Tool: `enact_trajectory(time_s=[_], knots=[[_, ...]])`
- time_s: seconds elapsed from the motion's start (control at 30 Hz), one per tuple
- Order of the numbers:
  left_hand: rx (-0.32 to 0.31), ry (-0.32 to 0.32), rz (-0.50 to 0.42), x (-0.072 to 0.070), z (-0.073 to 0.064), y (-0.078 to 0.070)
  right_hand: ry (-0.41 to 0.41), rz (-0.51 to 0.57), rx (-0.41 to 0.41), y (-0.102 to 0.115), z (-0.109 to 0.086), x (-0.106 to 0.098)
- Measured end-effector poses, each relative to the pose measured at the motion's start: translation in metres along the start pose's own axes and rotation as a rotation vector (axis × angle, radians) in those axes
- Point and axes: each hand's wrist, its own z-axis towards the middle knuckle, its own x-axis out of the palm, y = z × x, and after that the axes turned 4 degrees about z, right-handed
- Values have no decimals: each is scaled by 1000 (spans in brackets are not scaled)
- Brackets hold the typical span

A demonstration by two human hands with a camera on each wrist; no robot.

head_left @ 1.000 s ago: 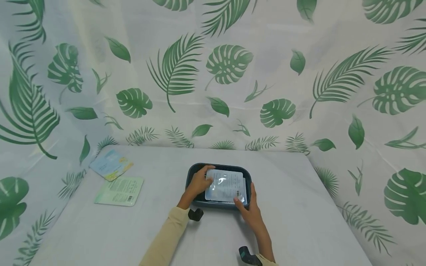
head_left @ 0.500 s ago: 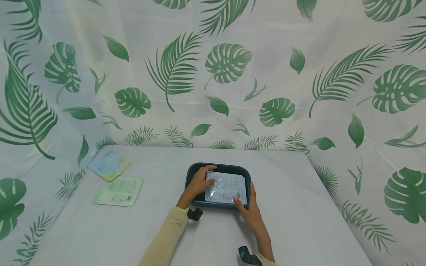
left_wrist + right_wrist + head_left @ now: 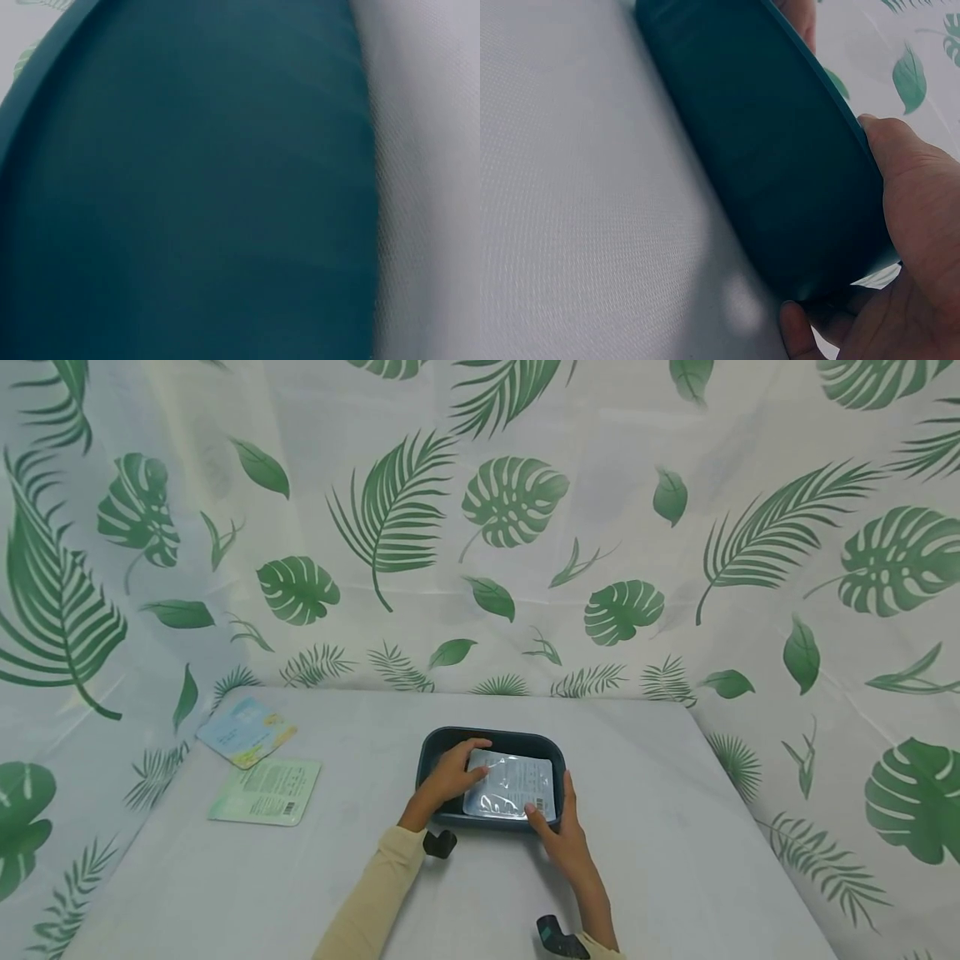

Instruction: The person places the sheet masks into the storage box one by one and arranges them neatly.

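A dark teal plastic tray [image 3: 525, 740] stands mid-table in the head view. Inside lies a silvery-blue flat packet [image 3: 510, 785] with small print and a barcode, like a sheet mask sachet. My left hand [image 3: 448, 777] reaches over the tray's left side, its thumb at the packet's left edge and its index finger stretched past the back corner. My right hand [image 3: 564, 839] grips the tray's front right corner, thumb at the front rim and fingers along the right wall. The right wrist view shows this thumb [image 3: 896, 142] on the rim. Only the tray's wall [image 3: 202, 180] fills most of the left wrist view.
Two more flat packets lie at the table's left: a blue and yellow one [image 3: 246, 731] at the back, partly over a pale green one [image 3: 266, 791]. A leaf-print cloth [image 3: 420, 635] hangs behind the white table [image 3: 660, 860] and at both sides.
The silvery-blue packet has shifted slightly toward me and sits lower in the tray. A second packet edge that showed at its right is now hidden. Both hands have hardly moved.
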Motion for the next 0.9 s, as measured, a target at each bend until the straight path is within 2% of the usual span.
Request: enact_trajectory(time_s=[0.17, 0.3, 0.47, 0.57, 0.8, 0.9], knots=[[-71, -101, 35, 2, 1, -1, -5, -5, 14, 0, 0, 1], [-137, -152, 56, 2, 2, -1, -9, 0, 14, 1, 0, 1], [-129, -201, 77, 1, 1, 0, -5, -1, 6, 3, -1, 1], [-128, -203, 96, 1, 1, 0, -1, 7, -2, 3, -1, 0], [-215, -133, 102, 1, 3, 1, -9, 7, -15, 3, -1, 1], [-224, -129, 93, 2, 3, 2, -22, 10, -15, 2, -2, 2]])
